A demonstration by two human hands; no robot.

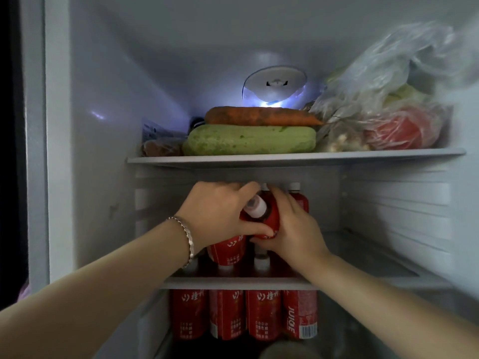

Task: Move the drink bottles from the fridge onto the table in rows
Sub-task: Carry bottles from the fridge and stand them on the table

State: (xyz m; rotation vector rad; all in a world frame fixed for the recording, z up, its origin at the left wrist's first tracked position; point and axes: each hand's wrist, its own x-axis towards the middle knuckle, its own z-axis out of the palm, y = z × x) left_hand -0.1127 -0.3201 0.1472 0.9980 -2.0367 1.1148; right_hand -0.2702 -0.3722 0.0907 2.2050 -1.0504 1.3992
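Left hand [215, 211], bracelet [184, 237] on the wrist, curls over a tipped bottle [269, 220] with the thumb under it. Right hand [295, 229] wraps the same bottle from the right. A second bottle [228, 250] hangs just below the left palm; can't tell if it's gripped.

Risks:
- Two hands crowd one bottle, so it could slip cap-first onto the middle shelf [233, 283].
- The second bottle could topple if bumped.
- Knuckles sit close under the upper shelf [285, 158].

Counts:
- Bottles at the hands: two.
- Lower row [264, 314]: four, upright.
- Back bottles [300, 203]: at least two.
- Up top: one carrot [261, 116], one gourd [248, 139], and plastic bags [388, 99], number unclear.

The table isn't in view.
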